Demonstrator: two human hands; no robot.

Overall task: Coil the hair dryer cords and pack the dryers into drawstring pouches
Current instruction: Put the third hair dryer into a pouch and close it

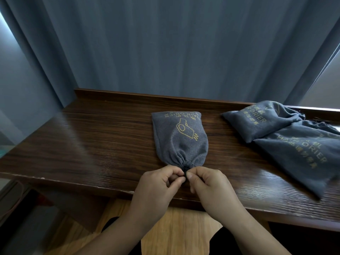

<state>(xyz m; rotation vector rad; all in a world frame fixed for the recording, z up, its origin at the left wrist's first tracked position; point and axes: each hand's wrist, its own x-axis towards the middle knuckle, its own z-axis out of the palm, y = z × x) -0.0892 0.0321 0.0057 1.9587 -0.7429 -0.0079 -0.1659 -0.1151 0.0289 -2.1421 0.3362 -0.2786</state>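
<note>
A grey drawstring pouch point(179, 137) with a yellow hair dryer print lies on the dark wooden table point(92, 137), its gathered mouth pointing at me. The mouth is cinched tight and the pouch bulges; what is inside is hidden. My left hand point(158, 184) and my right hand point(207, 184) meet at the gathered mouth, each pinching the drawstring between thumb and fingers. The string itself is mostly hidden by my fingertips.
Two more grey pouches lie at the right: one point(261, 120) near the back rail, another point(301, 155) overlapping it and reaching toward the front edge. Grey curtains hang behind the table. A wooden stool point(176, 229) stands below the front edge.
</note>
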